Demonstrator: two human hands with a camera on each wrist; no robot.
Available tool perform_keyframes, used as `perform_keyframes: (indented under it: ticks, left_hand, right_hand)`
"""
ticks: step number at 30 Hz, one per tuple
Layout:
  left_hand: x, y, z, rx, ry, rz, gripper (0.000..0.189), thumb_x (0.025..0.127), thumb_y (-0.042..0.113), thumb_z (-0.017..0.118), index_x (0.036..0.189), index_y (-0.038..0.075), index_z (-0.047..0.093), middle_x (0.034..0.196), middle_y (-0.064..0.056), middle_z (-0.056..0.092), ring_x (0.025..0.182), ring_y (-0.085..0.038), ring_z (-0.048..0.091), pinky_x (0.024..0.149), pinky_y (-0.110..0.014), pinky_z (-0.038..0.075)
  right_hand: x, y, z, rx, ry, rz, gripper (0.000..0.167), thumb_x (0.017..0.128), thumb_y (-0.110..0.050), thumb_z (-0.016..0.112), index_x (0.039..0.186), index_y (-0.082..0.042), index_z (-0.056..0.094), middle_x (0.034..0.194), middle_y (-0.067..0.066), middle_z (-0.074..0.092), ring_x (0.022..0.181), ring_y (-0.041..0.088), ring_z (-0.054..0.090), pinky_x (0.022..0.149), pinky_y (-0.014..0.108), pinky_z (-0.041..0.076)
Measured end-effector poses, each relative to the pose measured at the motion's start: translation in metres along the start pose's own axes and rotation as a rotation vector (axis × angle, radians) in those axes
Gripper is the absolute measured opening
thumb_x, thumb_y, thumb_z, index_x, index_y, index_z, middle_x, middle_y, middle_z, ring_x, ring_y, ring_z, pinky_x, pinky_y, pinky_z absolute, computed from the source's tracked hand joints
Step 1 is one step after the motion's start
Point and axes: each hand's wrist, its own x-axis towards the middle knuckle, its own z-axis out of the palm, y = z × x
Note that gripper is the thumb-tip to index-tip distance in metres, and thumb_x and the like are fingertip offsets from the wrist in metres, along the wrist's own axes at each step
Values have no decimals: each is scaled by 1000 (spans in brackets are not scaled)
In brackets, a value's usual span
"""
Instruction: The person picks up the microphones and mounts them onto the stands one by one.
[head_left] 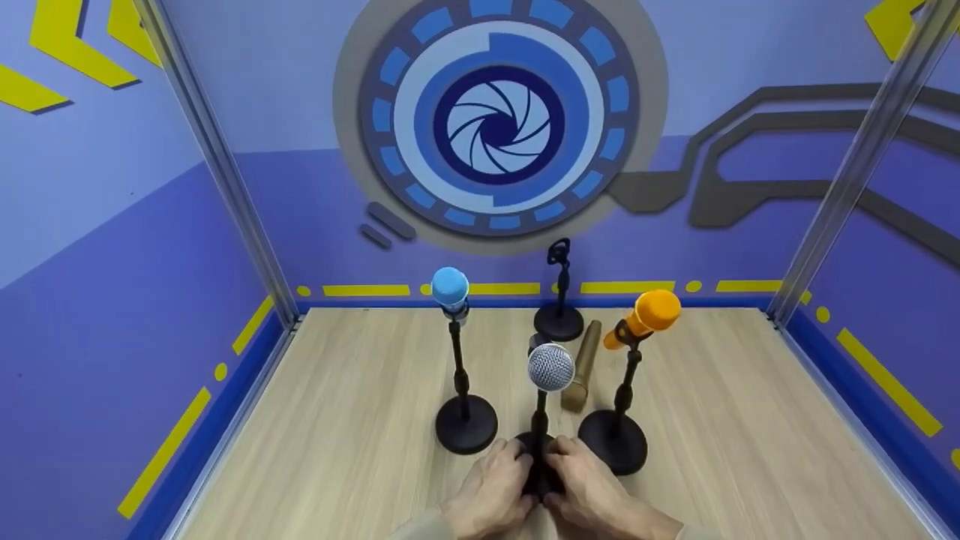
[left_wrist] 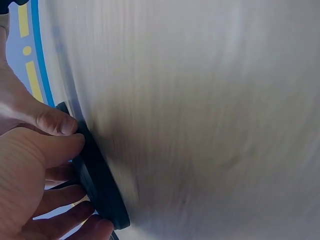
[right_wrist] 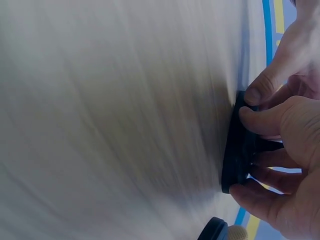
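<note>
In the head view, a microphone with a silver mesh head (head_left: 551, 367) sits on a short black desk stand (head_left: 539, 416) near the front middle. My left hand (head_left: 491, 484) grips the left side of the stand's round base, and my right hand (head_left: 592, 484) grips its right side. Both wrist views show thumbs and fingers curled about the base's rim, the black base (left_wrist: 102, 180) in the left one and the same base (right_wrist: 234, 155) in the right one. The hands hide part of the base. Most of the microphone's body is hidden behind its head.
A blue microphone (head_left: 450, 289) on a stand is to the left, an orange microphone (head_left: 656, 311) on a stand to the right. Behind, a bare black stand (head_left: 559, 321) stands near the back wall. A brown-gold microphone (head_left: 585, 367) lies on the wooden table (head_left: 337, 420).
</note>
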Motion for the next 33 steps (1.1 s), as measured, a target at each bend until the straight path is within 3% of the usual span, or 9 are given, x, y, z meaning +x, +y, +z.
perform_keyframes:
  ticks: [15, 23, 28, 33]
  left_hand:
    - [19, -10, 10, 61, 12, -57, 35, 83, 34, 89, 108, 11, 78, 115, -5, 74, 102, -22, 69, 81, -34, 65]
    - [32, -13, 18, 198, 10, -58, 30, 88, 33, 88, 106, 12, 76, 111, -4, 70, 101, -22, 68, 73, -33, 65]
    - [41, -17, 21, 227, -3, -76, 34, 84, 32, 91, 106, 11, 77, 111, -4, 70, 98, -22, 67, 71, -34, 65]
    - [50, -20, 23, 281, 35, -72, 39, 79, 34, 93, 106, 10, 79, 107, -5, 71, 95, -23, 68, 68, -34, 65]
  right_hand:
    - [21, 11, 8, -88, 35, -17, 38, 73, -16, 99, 103, -10, 76, 115, 4, 70, 101, 27, 68, 87, 42, 64]
    - [37, 16, 13, -93, 30, -12, 42, 75, -11, 96, 112, -8, 76, 120, 7, 70, 105, 30, 69, 83, 44, 66]
    - [46, 18, 16, -122, 30, 0, 47, 75, -9, 96, 117, -5, 75, 123, 10, 68, 108, 32, 69, 81, 45, 67]
    - [56, 19, 17, -151, 28, 29, 46, 75, -9, 95, 117, -3, 76, 122, 12, 69, 106, 34, 69, 85, 45, 66]
